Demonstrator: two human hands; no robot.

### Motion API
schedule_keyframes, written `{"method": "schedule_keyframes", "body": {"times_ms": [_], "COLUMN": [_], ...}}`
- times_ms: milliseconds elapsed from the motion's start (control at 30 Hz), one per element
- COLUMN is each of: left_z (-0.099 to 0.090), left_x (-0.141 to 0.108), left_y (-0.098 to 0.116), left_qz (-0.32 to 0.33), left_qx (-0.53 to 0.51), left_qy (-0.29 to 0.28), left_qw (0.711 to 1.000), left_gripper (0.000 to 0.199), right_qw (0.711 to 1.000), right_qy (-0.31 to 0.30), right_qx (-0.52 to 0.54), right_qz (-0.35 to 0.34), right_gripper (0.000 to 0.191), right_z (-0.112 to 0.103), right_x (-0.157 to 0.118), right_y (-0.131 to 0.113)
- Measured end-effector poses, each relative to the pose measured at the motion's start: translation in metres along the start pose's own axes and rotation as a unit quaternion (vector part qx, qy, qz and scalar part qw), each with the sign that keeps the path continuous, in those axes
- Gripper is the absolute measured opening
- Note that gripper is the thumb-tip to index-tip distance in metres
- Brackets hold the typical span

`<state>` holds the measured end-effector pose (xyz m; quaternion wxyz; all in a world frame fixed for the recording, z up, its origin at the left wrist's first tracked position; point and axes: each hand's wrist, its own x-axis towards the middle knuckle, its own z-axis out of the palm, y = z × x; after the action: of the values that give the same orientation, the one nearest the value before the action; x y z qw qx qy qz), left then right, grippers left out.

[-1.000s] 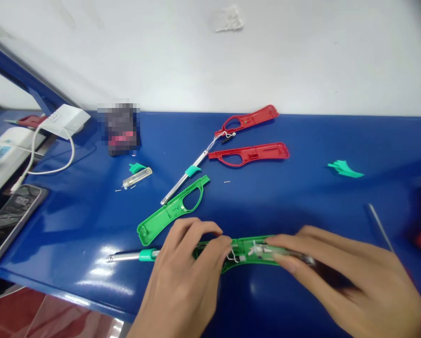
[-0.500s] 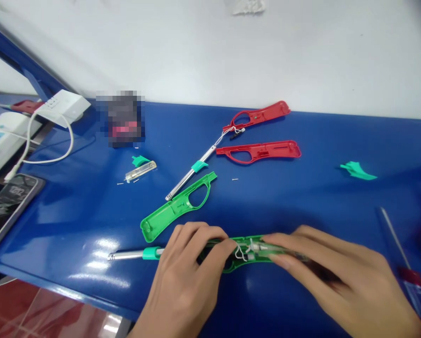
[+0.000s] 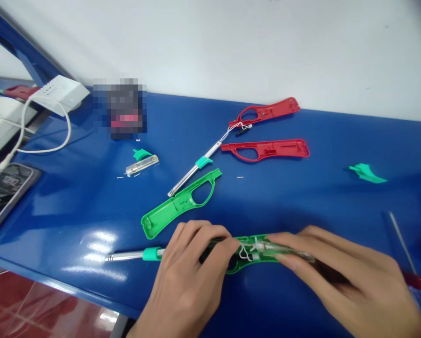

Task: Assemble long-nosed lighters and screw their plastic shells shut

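Observation:
Low in the view, a green lighter handle half [image 3: 237,268] lies with its hollow side up, white wires [image 3: 245,252] loose inside it. My left hand [image 3: 192,267] is closed around its front end, near the teal collar [image 3: 152,254] and the metal tube [image 3: 125,256] that points left. Between thumb and fingers, my right hand [image 3: 344,272] pinches a clear fuel tank [image 3: 284,250], tilted over the handle half. Its left end with a white fitting sits by the wires. Above my left hand rests the other green handle half [image 3: 168,217].
Two red handle halves [image 3: 267,149] and a wired metal tube [image 3: 192,172] lie behind. Another clear tank [image 3: 142,165], small screws [image 3: 240,177] and a teal trigger [image 3: 367,172] are spread about. A screwdriver [image 3: 404,244] is at right; a phone [image 3: 8,197] and white cable [image 3: 67,134] at left.
The view has shifted slightly. My right hand still pinches the clear tank, its far end now showing a little more beneath the fingers. My left hand keeps its hold on the handle half.

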<state>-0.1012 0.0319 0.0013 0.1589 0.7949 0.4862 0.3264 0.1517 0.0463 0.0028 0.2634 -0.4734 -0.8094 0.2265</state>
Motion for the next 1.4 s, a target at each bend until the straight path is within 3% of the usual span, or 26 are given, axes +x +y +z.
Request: {"method": "schedule_keyframes", "body": {"times_ms": [333,1400], "left_z": [0.0023,0.0020], "left_x": [0.0021,0.0018], "left_y": [0.0033,0.0042], "left_qz": [-0.008,-0.011], "left_qx": [-0.003,-0.009], "left_qy": [0.001,0.001], "left_qw": [1.000,1.000], "left_gripper": [0.014,0.013], "right_qw": [1.000,1.000], "right_qy": [0.000,0.012], "right_qx": [-0.001,0.007], "right_qz": [-0.010,0.015], "right_gripper": [0.018,0.021], "right_z": [-0.0032,-0.0026], "right_x": [-0.0009,-0.0056], "right_y": [0.0015,0.0023]}}
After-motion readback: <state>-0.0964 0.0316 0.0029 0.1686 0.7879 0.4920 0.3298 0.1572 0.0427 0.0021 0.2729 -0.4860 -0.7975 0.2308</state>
